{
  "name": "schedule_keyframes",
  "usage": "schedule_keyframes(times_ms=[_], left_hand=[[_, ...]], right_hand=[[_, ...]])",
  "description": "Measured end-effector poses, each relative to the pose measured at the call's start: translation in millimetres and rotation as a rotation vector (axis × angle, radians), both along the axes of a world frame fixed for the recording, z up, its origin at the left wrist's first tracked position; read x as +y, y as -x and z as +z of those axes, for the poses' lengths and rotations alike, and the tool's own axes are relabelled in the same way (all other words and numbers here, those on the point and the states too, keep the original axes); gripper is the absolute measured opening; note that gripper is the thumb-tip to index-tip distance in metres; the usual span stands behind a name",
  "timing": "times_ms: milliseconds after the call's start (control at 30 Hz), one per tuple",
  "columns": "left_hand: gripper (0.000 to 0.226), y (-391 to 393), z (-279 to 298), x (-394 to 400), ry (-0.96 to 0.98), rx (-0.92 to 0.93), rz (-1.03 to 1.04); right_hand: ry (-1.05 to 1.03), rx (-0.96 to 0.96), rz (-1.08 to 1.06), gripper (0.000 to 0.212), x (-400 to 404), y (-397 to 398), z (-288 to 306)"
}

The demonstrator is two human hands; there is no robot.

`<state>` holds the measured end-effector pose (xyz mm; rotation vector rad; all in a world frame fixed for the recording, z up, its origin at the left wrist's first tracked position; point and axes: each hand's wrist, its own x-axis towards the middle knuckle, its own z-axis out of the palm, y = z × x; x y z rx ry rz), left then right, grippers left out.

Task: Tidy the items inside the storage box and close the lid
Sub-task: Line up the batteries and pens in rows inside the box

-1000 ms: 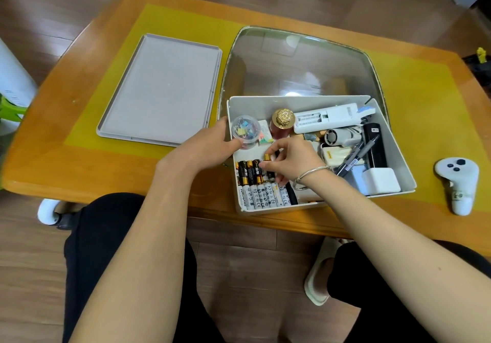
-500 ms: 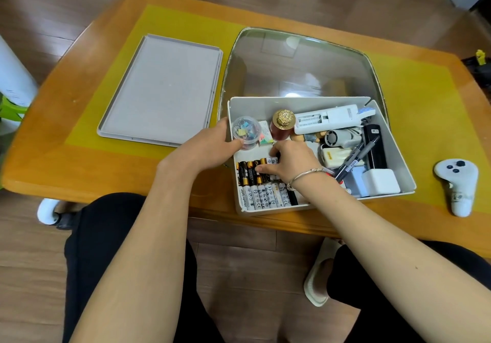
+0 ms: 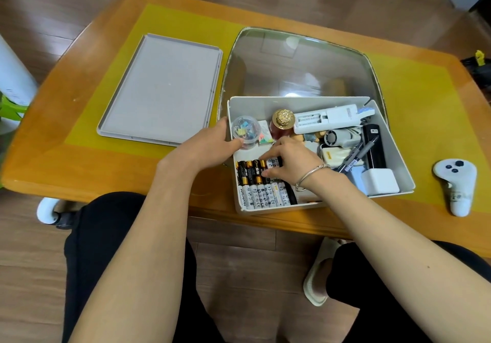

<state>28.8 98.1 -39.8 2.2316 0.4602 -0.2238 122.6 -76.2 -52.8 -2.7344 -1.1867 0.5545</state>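
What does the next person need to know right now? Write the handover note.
Left hand: grips the storage box at its left wall, thumb inside by the cup of clips.
Right hand: fingers rest on the batteries, lined up in the box's front left corner.
Done: batteries mostly in rows.
Left: pens, white charger and other items on the right lie jumbled; the lid lies flat on the table, left of the box, still to be put on.

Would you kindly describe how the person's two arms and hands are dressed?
Both forearms are bare, with no sleeves or gloves in view. The right hand has a thin silver bangle at the wrist. The left hand wears nothing visible.
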Motion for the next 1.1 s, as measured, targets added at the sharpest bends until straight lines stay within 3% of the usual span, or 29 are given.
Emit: schedule_keyframes(times_ms=[333,567,733,933,1100], left_hand=[[0.052,0,0,0,-0.005,0.001,0.001],[0.051,0,-3,1,0.007,-0.011,0.005],[0.052,-1,-3,2,-0.013,-0.002,-0.004],[0.053,0,-2,2,-0.014,0.009,-0.014],[0.052,-1,-2,0,-0.023,0.012,-0.004]], right_hand=[[-0.015,-0.089,0.124,0.030,1,-1,-1],[-0.078,0.040,0.125,0.028,-6,-9,0],[-0.090,0.135,0.183,0.039,-7,-9,6],[-0.134,0.100,0.151,0.039,-26,-24,28],[0.113,0.023,0.152,0.026,-63,-44,49]])
